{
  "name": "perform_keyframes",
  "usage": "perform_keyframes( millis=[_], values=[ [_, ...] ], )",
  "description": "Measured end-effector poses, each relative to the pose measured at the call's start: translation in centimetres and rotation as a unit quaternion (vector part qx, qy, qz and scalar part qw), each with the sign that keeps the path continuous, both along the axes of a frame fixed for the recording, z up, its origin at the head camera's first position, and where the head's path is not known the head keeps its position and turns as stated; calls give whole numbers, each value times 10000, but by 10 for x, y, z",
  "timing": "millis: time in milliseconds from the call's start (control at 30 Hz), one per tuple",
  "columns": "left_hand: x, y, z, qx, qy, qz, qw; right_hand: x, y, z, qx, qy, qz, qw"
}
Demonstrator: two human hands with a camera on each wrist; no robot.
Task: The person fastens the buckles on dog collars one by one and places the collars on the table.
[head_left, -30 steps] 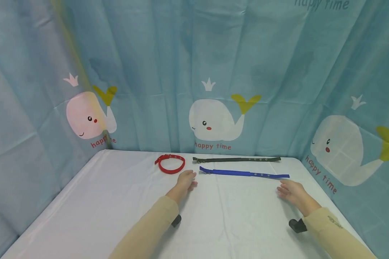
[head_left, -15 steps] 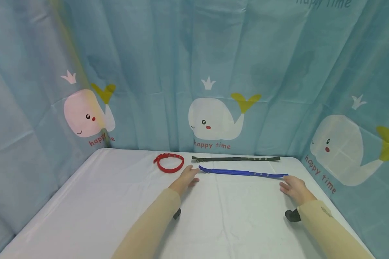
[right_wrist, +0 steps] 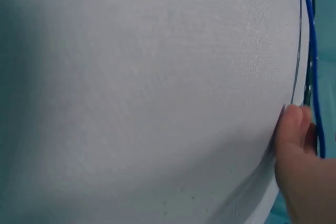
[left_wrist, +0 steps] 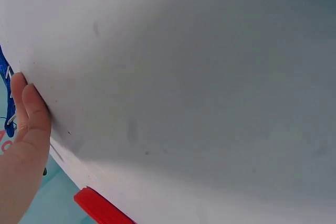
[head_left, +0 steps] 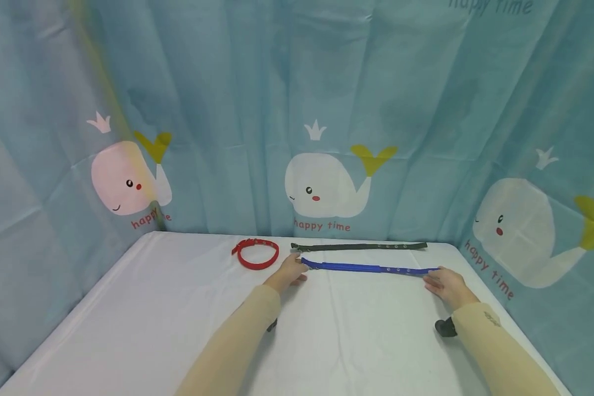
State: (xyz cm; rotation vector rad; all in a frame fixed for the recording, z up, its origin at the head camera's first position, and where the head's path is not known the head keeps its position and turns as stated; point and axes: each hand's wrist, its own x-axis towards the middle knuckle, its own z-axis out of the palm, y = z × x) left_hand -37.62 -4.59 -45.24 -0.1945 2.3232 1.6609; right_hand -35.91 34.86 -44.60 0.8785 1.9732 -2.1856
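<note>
A blue buckled collar [head_left: 351,267] stretches straight between both hands, with eyelets toward its right end. At its buckle end, my left hand [head_left: 289,272] pinches it between thumb and fingers; in the left wrist view the buckle end [left_wrist: 9,95] shows behind the fingertips. My right hand [head_left: 447,286] pinches the plain end, and in the right wrist view the blue strap [right_wrist: 314,66] runs up from the fingers, seemingly raised off the cloth. Behind it lies a dark green collar [head_left: 358,247], straight and flat. A red collar [head_left: 257,266], closed into a ring, lies left of it.
The things lie near the back edge of a table covered with a white cloth [head_left: 356,341]. Blue curtains [head_left: 218,110] printed with whales stand behind and on both sides. Each wrist carries a dark camera mount [head_left: 445,327].
My left hand has come forward and right onto the buckle end of the blue collar. My right hand has moved in and taken its other end. The green and red collars have stayed put.
</note>
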Motion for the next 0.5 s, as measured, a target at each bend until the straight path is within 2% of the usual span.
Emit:
perform_keyframes(
  millis=[167,300,367,500],
  values=[
    [-5,4,-1,-165,82,23,9998,-2,-2,4,-321,235,240,9989],
    [-8,6,-5,-298,153,-53,9994,1,0,2,-210,251,498,9982],
    [-8,7,-6,-381,248,-111,9989,2,2,1,-216,373,786,9960],
    [-9,7,-7,-632,475,-167,9967,1,2,2,-104,501,1071,9929]
  ],
)
